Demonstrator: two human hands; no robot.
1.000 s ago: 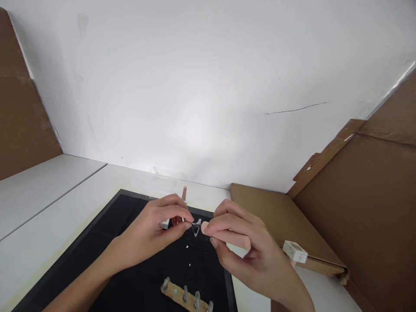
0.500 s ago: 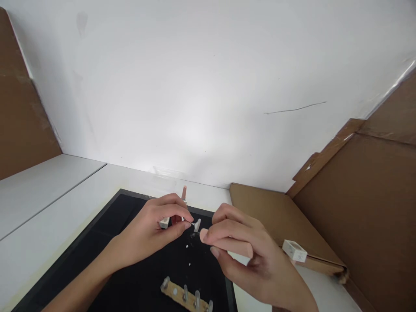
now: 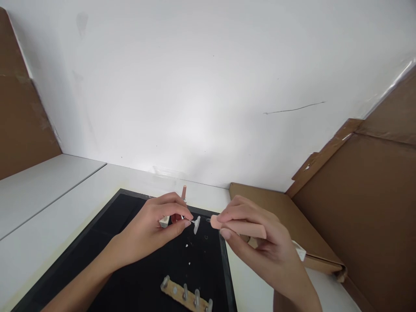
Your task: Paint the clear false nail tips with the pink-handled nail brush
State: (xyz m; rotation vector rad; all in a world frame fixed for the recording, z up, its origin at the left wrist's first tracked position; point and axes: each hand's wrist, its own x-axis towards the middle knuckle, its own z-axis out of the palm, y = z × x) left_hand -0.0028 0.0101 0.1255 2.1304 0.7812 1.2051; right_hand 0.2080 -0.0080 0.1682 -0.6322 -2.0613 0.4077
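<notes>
Between the thumb and fingers of my left hand (image 3: 165,221) is the thin stem of a small stand, which bears a whitish nail tip (image 3: 196,225) at its end. My right hand (image 3: 256,242) is closed round the pink cap of a nail polish brush (image 3: 245,229). Its dark, thin end points left at the nail tip, with a gap between them. Below the hands lies a wooden strip (image 3: 177,294) with several clear nail tips standing on it. A pink-capped bottle (image 3: 184,192) stands behind my left hand.
A black mat (image 3: 143,273) lies on the white table, with small white bits (image 3: 186,245) on it. A flat cardboard box (image 3: 260,203) is at the right, with a white block (image 3: 299,250) partly behind my right hand. A clear tray (image 3: 165,172) is near the wall.
My right hand has moved up and to the right with the brush, away from the nail tip. My left hand stays nearly still.
</notes>
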